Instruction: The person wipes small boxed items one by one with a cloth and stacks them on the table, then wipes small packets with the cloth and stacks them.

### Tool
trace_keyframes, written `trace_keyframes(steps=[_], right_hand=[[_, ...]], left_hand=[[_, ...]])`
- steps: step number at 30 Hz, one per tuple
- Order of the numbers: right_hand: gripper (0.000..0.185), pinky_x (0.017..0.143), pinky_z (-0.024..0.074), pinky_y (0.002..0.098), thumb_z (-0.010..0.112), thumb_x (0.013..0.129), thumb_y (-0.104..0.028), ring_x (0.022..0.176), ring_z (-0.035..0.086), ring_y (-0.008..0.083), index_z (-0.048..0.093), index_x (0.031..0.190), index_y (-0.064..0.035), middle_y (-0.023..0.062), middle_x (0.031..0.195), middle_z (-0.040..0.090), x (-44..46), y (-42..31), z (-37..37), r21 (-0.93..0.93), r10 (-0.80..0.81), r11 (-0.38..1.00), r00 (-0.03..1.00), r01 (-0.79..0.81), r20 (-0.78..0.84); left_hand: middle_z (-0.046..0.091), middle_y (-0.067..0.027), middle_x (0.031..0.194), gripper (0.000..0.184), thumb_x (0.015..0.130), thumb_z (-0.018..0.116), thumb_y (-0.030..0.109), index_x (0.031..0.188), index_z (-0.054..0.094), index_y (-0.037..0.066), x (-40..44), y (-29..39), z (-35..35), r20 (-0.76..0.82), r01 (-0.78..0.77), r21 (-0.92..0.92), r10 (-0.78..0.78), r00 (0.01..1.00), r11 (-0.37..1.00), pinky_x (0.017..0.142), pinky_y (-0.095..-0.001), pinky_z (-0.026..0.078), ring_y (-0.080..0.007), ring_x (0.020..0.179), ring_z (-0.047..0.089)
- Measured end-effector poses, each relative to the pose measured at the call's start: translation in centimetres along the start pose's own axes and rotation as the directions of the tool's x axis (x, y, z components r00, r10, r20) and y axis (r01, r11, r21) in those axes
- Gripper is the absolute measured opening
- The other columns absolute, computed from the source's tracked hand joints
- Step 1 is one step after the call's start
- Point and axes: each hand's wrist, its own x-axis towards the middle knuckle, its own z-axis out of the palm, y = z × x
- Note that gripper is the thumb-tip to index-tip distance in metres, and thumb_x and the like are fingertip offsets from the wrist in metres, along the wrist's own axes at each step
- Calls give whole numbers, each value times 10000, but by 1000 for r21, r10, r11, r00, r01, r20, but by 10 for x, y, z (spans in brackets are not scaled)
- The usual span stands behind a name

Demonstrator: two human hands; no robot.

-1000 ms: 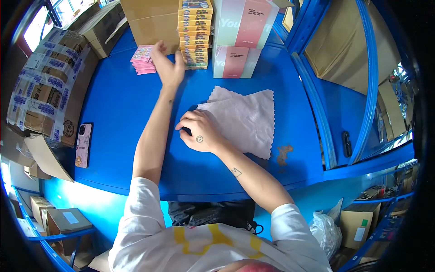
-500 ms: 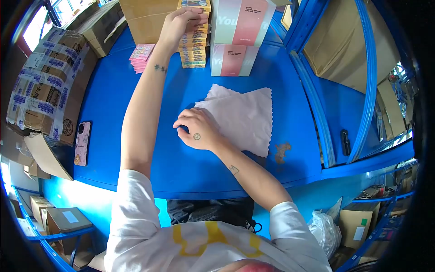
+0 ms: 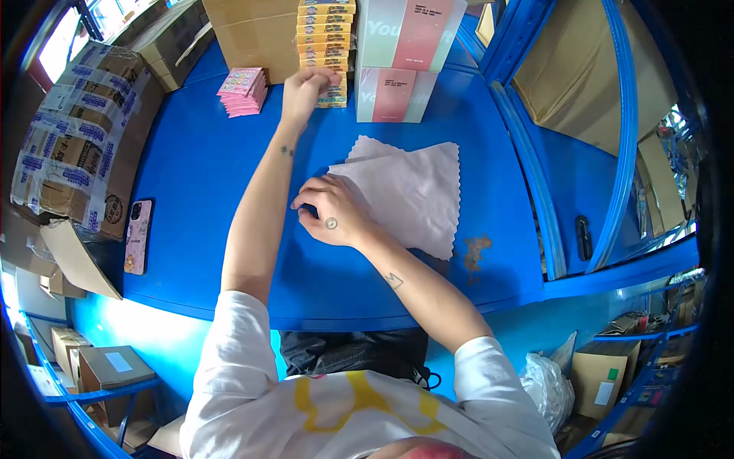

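Observation:
My left hand (image 3: 308,96) is in front of a tall stack of small yellow packets (image 3: 324,38) and covers part of its lower end. Its fingers are bent and pressed together; whatever they may hold is hidden. Near the middle of the table my right hand (image 3: 330,213) rests beside a pale pink cloth (image 3: 413,191) with a scalloped edge, overlapping its left side. Thumb and forefinger are curved with a gap between them, and nothing shows in that hand. The cloth lies slightly rumpled, one layer askew over another.
Pink packets (image 3: 242,92) form a stack left of the yellow one. Two pink-and-white gift boxes (image 3: 397,96) stand one on the other at the back. A phone (image 3: 138,237) lies by a taped carton (image 3: 80,138). Blue shelf posts (image 3: 527,176) border the right side of the table (image 3: 191,183).
My left hand has come down and toward me from the upper part of the yellow stack to its lower end. My right hand and the cloth have hardly moved.

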Motion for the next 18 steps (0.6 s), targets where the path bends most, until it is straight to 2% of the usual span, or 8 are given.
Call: trace_keyframes(steps=[2, 8, 12, 18], right_hand=[[126, 934, 455, 393, 684, 740, -78, 874, 611, 259, 731, 856, -61, 73, 937, 676, 1, -1, 1, 8, 17, 1000, 999, -17, 38], [121, 928, 454, 388, 679, 738, -71, 872, 610, 258, 726, 848, -54, 70, 937, 677, -2, 0, 6, 22, 23, 999, 1000, -23, 3], [105, 851, 485, 362, 671, 730, -48, 820, 615, 246, 722, 820, -63, 53, 910, 671, 1, -2, 2, -12, -25, 1000, 1000, 25, -16], [111, 841, 483, 357, 671, 732, -51, 828, 613, 243, 724, 827, -74, 54, 912, 675, -1, 1, 4, -3, -46, 999, 998, 46, -39]], left_hand=[[723, -115, 912, 253, 869, 469, 61, 940, 697, -22, -6, -16, -5, -6, 71, 36, -70, 998, 997, 801, -261, 524, -186, 828, 680], [722, -99, 856, 247, 847, 472, 40, 886, 707, -23, -11, -46, -8, -64, 92, 192, -81, 995, 977, 754, -236, 518, -162, 784, 664], [712, -90, 791, 230, 829, 492, 20, 897, 708, -16, -12, -40, -10, -3, -17, 404, 20, 1000, 915, 713, -219, 505, -148, 741, 648], [704, -86, 758, 218, 804, 504, -2, 885, 706, 8, -18, -57, -24, 25, -123, 344, 122, 992, 931, 681, -221, 491, -149, 686, 628]])
